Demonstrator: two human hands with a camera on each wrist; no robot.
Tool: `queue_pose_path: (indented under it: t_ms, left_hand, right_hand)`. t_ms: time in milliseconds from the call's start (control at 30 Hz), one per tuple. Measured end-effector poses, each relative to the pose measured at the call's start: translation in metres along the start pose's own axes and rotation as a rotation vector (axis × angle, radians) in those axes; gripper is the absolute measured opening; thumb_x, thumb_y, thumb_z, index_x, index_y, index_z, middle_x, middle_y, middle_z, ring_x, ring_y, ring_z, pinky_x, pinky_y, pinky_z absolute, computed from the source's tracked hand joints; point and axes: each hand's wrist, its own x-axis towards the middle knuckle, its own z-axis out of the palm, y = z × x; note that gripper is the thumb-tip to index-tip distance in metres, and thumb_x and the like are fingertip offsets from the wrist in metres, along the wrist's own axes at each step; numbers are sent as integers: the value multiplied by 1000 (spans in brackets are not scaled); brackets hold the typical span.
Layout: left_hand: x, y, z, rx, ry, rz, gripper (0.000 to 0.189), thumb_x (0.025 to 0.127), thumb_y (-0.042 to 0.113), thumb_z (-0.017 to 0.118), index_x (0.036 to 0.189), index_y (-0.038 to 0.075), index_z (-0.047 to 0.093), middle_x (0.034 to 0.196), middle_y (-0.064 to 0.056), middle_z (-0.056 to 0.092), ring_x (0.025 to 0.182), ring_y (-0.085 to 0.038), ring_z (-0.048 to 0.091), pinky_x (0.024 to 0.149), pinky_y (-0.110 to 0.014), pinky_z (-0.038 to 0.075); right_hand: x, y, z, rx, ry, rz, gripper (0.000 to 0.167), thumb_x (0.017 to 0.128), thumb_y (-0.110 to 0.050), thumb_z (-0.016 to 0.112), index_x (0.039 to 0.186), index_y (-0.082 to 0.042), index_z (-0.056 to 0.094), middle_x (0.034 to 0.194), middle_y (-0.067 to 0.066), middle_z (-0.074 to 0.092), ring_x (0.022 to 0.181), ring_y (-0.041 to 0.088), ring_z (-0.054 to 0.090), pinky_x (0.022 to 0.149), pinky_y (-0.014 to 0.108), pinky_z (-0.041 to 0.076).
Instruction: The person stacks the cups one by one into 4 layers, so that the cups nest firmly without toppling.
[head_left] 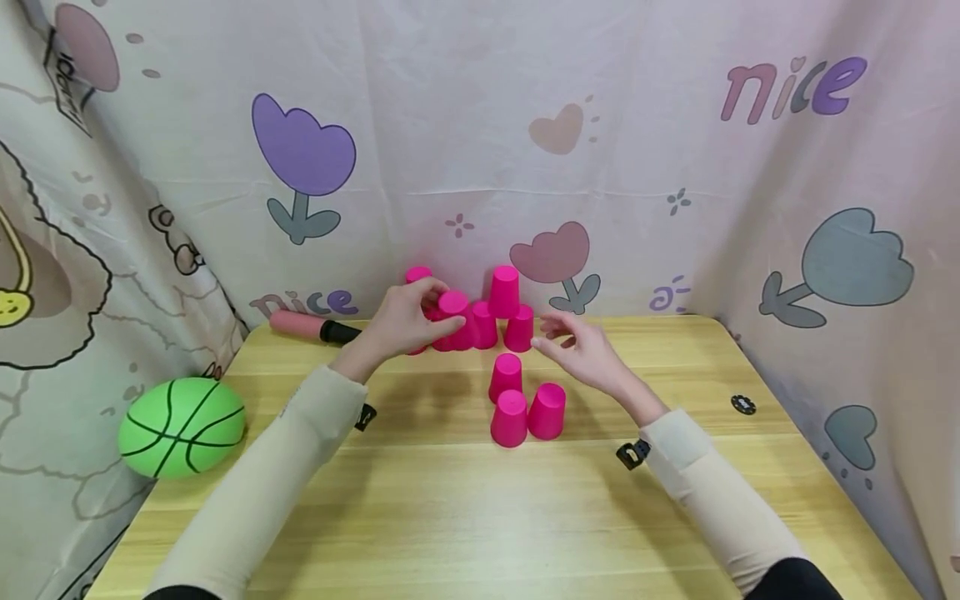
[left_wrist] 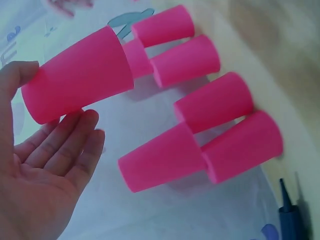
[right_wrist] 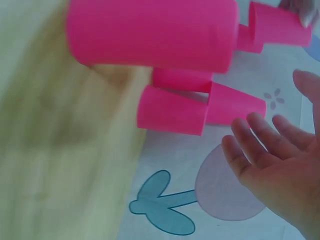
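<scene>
Printed cloth point(head_left: 450, 100) hangs far, left and right of the wood-grain table point(head_left: 480, 517); a green ball point(head_left: 182, 427) sits left, a black disc point(head_left: 743, 404) right. Near the far edge, the left hand point(head_left: 401, 318) pinches a pink cup point(left_wrist: 80, 75); the right hand point(head_left: 588, 357) hovers, fingers relaxed.

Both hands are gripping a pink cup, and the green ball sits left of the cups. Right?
Not quite: only the left hand grips a pink cup. The right hand holds nothing; the right wrist view shows its fingers spread with no cup between them. The green ball is indeed left of the cups.
</scene>
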Motion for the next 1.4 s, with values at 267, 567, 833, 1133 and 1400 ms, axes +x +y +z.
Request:
queue_pose_path:
  t_ms: [267, 567, 833, 1133, 1400]
  left_hand:
    - [32, 6, -4, 60, 38, -57, 53, 88, 34, 84, 130, 9, 65, 117, -8, 70, 107, -28, 63, 88, -44, 61]
    - [55, -3, 5, 212, 53, -72, 53, 89, 40, 81, 130, 11, 67, 111, -11, 71, 101, -26, 61, 94, -47, 54]
    - [67, -11, 10, 301, 52, -102, 57, 89, 41, 81, 134, 9, 66, 112, -12, 70, 112, -29, 59, 108, -55, 41]
    - [72, -16, 17, 340, 35, -149, 54, 87, 39, 83, 129, 10, 67, 117, -12, 71, 114, -30, 58, 112, -58, 39]
    - [76, -21, 21, 345, 12, -183, 61, 89, 39, 82, 139, 10, 64, 124, -13, 69, 122, -33, 55, 116, -62, 35]
  right_hand:
    - [-35, 8, 4, -13, -91, 6, 49, 97, -32, 76, 138, -10, 65, 132, 8, 72, 123, 33, 66, 100, 52, 57]
    - [-58, 17, 11, -1, -154, 34, 54, 93, -34, 81, 137, -9, 66, 131, 10, 72, 119, 27, 67, 100, 52, 57]
    - [-64, 20, 16, 6, -161, 34, 55, 92, -33, 83, 136, -4, 66, 123, 6, 74, 113, 25, 67, 97, 51, 59]
    - [-67, 22, 18, 13, -170, 67, 49, 91, -31, 83, 133, -11, 68, 119, 1, 74, 111, 22, 67, 95, 44, 59]
    - [-69, 27, 19, 21, -173, 87, 49, 90, -31, 84, 134, -13, 67, 118, -1, 74, 109, 19, 67, 95, 41, 59]
